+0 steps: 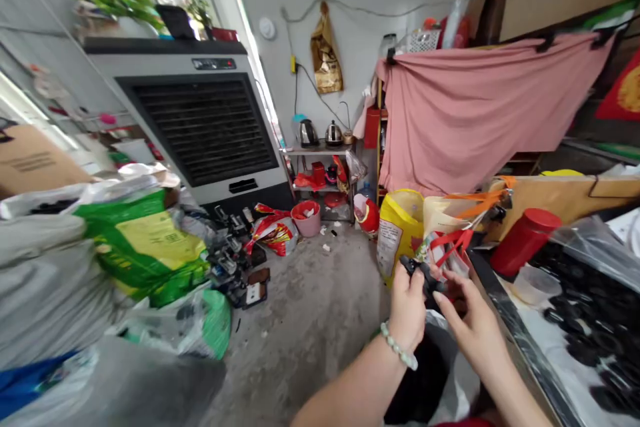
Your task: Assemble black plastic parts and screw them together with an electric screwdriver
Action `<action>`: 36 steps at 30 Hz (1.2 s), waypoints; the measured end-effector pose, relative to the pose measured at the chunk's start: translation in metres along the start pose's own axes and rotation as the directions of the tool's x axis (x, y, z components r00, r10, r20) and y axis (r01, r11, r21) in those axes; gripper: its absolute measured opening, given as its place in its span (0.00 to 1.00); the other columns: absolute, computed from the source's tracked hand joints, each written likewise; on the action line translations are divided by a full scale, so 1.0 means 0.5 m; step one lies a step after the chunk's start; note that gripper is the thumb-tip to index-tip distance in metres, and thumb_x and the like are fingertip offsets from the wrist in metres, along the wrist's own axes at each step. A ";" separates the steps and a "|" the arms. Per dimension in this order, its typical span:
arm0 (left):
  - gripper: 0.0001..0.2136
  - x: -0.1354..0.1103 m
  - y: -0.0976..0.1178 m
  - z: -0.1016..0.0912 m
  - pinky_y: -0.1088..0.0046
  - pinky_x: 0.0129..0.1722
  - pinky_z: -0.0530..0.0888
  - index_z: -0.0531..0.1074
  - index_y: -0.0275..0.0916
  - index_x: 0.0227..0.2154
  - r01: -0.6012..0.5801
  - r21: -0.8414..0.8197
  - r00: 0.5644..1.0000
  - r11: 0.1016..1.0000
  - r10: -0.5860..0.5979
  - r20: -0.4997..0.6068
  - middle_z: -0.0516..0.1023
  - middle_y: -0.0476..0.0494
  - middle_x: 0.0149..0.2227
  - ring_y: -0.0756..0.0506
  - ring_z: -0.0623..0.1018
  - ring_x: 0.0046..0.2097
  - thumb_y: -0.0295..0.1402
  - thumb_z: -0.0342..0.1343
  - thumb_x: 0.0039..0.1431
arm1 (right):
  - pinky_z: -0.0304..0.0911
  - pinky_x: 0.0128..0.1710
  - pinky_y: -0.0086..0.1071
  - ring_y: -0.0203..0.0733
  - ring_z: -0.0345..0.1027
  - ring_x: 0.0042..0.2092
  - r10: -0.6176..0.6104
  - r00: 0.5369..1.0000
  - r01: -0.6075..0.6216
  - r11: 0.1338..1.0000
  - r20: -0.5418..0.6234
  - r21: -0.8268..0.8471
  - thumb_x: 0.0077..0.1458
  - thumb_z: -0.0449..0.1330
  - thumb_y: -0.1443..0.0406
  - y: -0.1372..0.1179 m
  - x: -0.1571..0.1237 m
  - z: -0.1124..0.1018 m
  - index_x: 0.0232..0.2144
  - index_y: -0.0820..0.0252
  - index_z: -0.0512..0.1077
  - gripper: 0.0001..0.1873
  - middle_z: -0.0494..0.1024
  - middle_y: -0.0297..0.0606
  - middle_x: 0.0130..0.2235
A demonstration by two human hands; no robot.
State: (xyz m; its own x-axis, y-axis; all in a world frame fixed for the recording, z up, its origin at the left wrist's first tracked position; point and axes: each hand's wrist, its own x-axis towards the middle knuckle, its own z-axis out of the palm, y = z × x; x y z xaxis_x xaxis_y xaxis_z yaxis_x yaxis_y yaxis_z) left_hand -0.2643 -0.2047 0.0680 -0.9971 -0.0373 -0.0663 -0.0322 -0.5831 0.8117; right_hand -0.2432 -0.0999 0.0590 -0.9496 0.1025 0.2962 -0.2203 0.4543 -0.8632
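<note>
My left hand (407,297), with a pale beaded bracelet at its wrist, is closed round a small black part (425,275). Thumb and fingers of my right hand (467,313) pinch the same dark piece, or another touching it, from the other side; which one I cannot tell. Its exact kind is too blurred to name. Below the hands is an open whitish bag (457,373) with a dark inside. On the table to the right lies a heap of similar small black parts (595,320), near a clear plastic cup (537,285).
A red canister (525,240) stands on the table at right. A yellow bag (400,233) is just beyond my hands. Sacks, including a green one (145,240), and a pile of black pieces (233,247) line the left. A pink bucket (306,217) sits near the shelf.
</note>
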 end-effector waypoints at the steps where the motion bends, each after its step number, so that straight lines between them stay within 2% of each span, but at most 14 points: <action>1: 0.10 -0.010 0.003 -0.001 0.64 0.50 0.69 0.66 0.38 0.39 -0.027 -0.023 1.000 0.999 0.027 0.015 0.76 0.40 0.40 0.43 0.76 0.45 0.37 0.54 0.55 | 0.68 0.40 0.40 0.44 0.70 0.38 -0.001 1.000 0.001 1.000 -0.018 -0.023 0.52 0.57 0.55 -0.005 -0.007 0.005 0.48 0.54 0.64 0.22 0.74 0.42 0.42; 5: 0.12 -0.046 -0.016 0.005 0.66 0.51 0.68 0.66 0.39 0.40 -0.067 0.015 0.998 0.998 0.067 -0.007 0.75 0.40 0.42 0.44 0.75 0.47 0.34 0.56 0.53 | 0.67 0.46 0.43 0.46 0.70 0.46 0.022 0.995 -0.020 0.999 -0.093 0.026 0.54 0.54 0.57 0.003 -0.030 0.010 0.45 0.54 0.63 0.17 0.74 0.44 0.46; 9: 0.13 -0.086 -0.053 0.025 0.68 0.51 0.68 0.65 0.40 0.42 -0.025 0.074 0.987 0.997 0.013 0.160 0.74 0.39 0.45 0.45 0.74 0.48 0.29 0.56 0.52 | 0.66 0.46 0.43 0.47 0.69 0.47 0.071 0.967 -0.061 0.997 -0.247 0.046 0.54 0.54 0.58 0.018 -0.090 -0.026 0.44 0.55 0.61 0.15 0.73 0.46 0.46; 13: 0.12 -0.143 -0.083 0.058 0.66 0.51 0.68 0.64 0.40 0.42 0.123 0.136 0.929 0.983 -0.162 0.332 0.75 0.43 0.42 0.46 0.75 0.45 0.31 0.55 0.53 | 0.66 0.44 0.40 0.44 0.67 0.47 0.066 0.973 -0.086 0.993 -0.223 -0.081 0.55 0.54 0.62 0.001 -0.209 -0.117 0.50 0.55 0.60 0.19 0.70 0.45 0.49; 14: 0.13 -0.147 -0.095 0.070 0.65 0.50 0.69 0.63 0.41 0.43 0.181 0.131 0.901 0.975 -0.218 0.375 0.75 0.45 0.40 0.47 0.76 0.43 0.31 0.54 0.54 | 0.67 0.43 0.39 0.44 0.67 0.46 0.064 0.961 -0.107 0.983 -0.269 -0.147 0.54 0.55 0.63 0.000 -0.235 -0.150 0.50 0.55 0.60 0.20 0.70 0.45 0.47; 16: 0.14 -0.148 -0.133 0.100 0.67 0.49 0.69 0.63 0.42 0.43 0.299 0.140 0.839 0.944 -0.330 0.432 0.76 0.46 0.40 0.49 0.77 0.41 0.31 0.55 0.53 | 0.66 0.41 0.36 0.42 0.67 0.44 0.110 0.911 -0.232 0.934 -0.398 -0.271 0.54 0.55 0.64 0.014 -0.285 -0.230 0.47 0.56 0.63 0.17 0.71 0.43 0.44; 18: 0.14 -0.155 -0.185 0.131 0.69 0.48 0.70 0.64 0.41 0.42 0.417 0.202 0.745 0.886 -0.460 0.483 0.76 0.46 0.41 0.49 0.77 0.41 0.31 0.57 0.52 | 0.66 0.37 0.34 0.40 0.67 0.41 0.167 0.803 -0.422 0.837 -0.572 -0.348 0.54 0.54 0.64 0.040 -0.350 -0.327 0.42 0.58 0.67 0.12 0.72 0.42 0.41; 22: 0.15 -0.213 -0.282 0.177 0.71 0.44 0.70 0.65 0.40 0.41 0.539 0.374 0.510 0.755 -0.646 0.568 0.77 0.48 0.36 0.50 0.77 0.37 0.33 0.59 0.51 | 0.64 0.39 0.35 0.40 0.68 0.37 0.181 0.517 -0.772 0.521 -0.837 -0.364 0.54 0.52 0.65 0.086 -0.505 -0.506 0.35 0.62 0.71 0.10 0.74 0.41 0.36; 25: 0.16 -0.257 -0.331 0.203 0.70 0.45 0.70 0.65 0.40 0.41 0.571 0.459 0.342 0.681 -0.705 0.621 0.75 0.50 0.32 0.49 0.77 0.38 0.34 0.60 0.50 | 0.62 0.44 0.37 0.42 0.67 0.39 0.149 0.371 -0.878 0.377 -0.917 -0.294 0.52 0.50 0.68 0.111 -0.572 -0.599 0.32 0.63 0.73 0.11 0.74 0.43 0.36; 27: 0.18 -0.274 -0.352 0.220 0.69 0.45 0.71 0.64 0.40 0.43 0.579 0.525 0.229 0.623 -0.743 0.629 0.75 0.50 0.32 0.48 0.78 0.39 0.35 0.60 0.50 | 0.60 0.45 0.36 0.43 0.67 0.41 0.137 0.283 -0.926 0.297 -0.949 -0.234 0.53 0.49 0.69 0.127 -0.591 -0.649 0.33 0.63 0.73 0.13 0.74 0.45 0.38; 29: 0.19 -0.281 -0.366 0.235 0.69 0.44 0.71 0.64 0.40 0.45 0.567 0.586 0.138 0.579 -0.769 0.625 0.75 0.49 0.33 0.47 0.78 0.39 0.35 0.60 0.50 | 0.59 0.46 0.35 0.44 0.66 0.43 0.126 0.178 -0.965 0.216 -0.976 -0.148 0.54 0.48 0.69 0.145 -0.603 -0.693 0.35 0.64 0.74 0.14 0.74 0.46 0.40; 31: 0.21 -0.282 -0.374 0.246 0.71 0.43 0.71 0.64 0.39 0.48 0.534 0.635 0.071 0.558 -0.778 0.625 0.76 0.48 0.34 0.48 0.78 0.38 0.35 0.60 0.51 | 0.58 0.46 0.35 0.44 0.66 0.44 0.116 0.055 -0.990 0.138 -0.992 -0.038 0.55 0.47 0.70 0.165 -0.613 -0.735 0.36 0.65 0.74 0.16 0.74 0.48 0.41; 33: 0.23 -0.282 -0.379 0.251 0.72 0.42 0.71 0.63 0.38 0.50 0.503 0.668 0.025 0.548 -0.782 0.623 0.76 0.46 0.36 0.49 0.78 0.38 0.35 0.60 0.52 | 0.58 0.46 0.35 0.45 0.66 0.44 0.108 -0.063 -0.994 0.079 -0.992 0.072 0.56 0.48 0.70 0.184 -0.624 -0.770 0.38 0.65 0.75 0.15 0.73 0.48 0.43; 36: 0.25 -0.283 -0.386 0.250 0.73 0.41 0.71 0.62 0.39 0.53 0.505 0.677 0.015 0.536 -0.789 0.614 0.77 0.46 0.37 0.50 0.77 0.37 0.35 0.60 0.52 | 0.59 0.46 0.35 0.45 0.67 0.46 0.104 -0.190 -0.980 0.036 -0.976 0.194 0.54 0.54 0.66 0.216 -0.632 -0.805 0.39 0.63 0.75 0.12 0.72 0.47 0.44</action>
State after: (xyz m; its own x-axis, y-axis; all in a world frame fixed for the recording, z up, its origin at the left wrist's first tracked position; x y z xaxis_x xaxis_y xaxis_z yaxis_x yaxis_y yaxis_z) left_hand -0.1257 0.0146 -0.0066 -0.0314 0.9580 -0.2851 -0.5676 0.2177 0.7940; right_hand 0.1227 0.2732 0.0369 0.3749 0.8918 0.2532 0.8796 -0.2558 -0.4012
